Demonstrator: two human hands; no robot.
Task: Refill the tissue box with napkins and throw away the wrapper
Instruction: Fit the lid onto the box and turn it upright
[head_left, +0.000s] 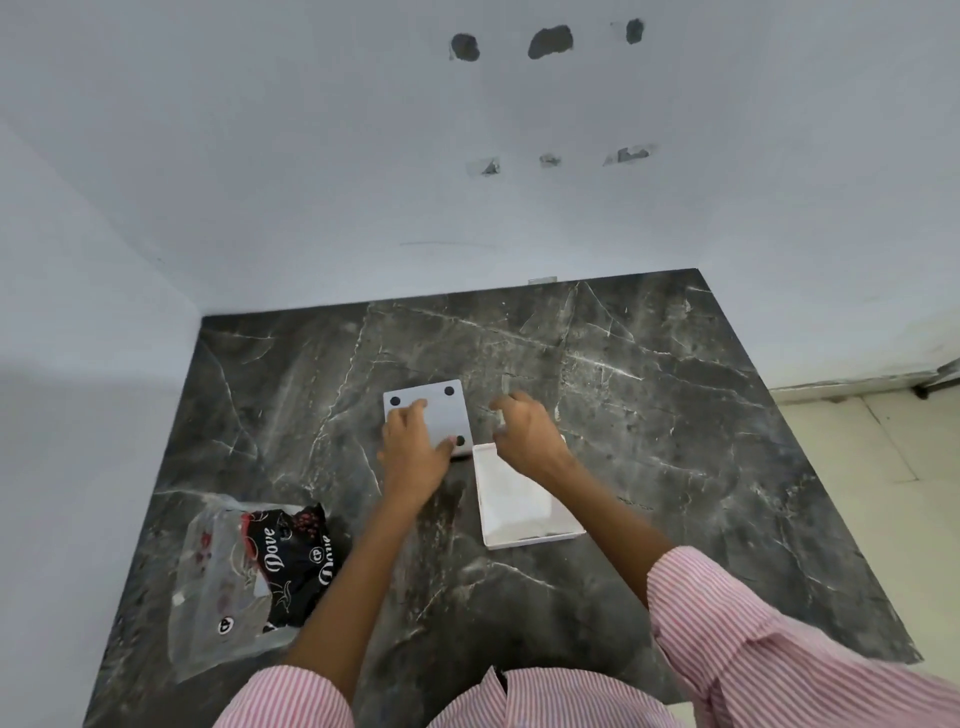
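Note:
A white tissue box (441, 413) lies bottom up on the dark marble counter (649, 415), its black rubber feet showing. My left hand (415, 452) rests flat on that box, fingers spread over its near left part. To its right lies a shallow white tray-like lid (519, 509), open side up. My right hand (524, 431) hovers over the lid's far end, fingers curled and apart, holding nothing. A clear and black plastic napkin wrapper (254, 577) printed "Dove" lies flat near the counter's left front edge.
White walls close the counter at the back and left. Its right edge drops to a pale tiled floor (883, 467). My striped pink sleeves fill the bottom of the view.

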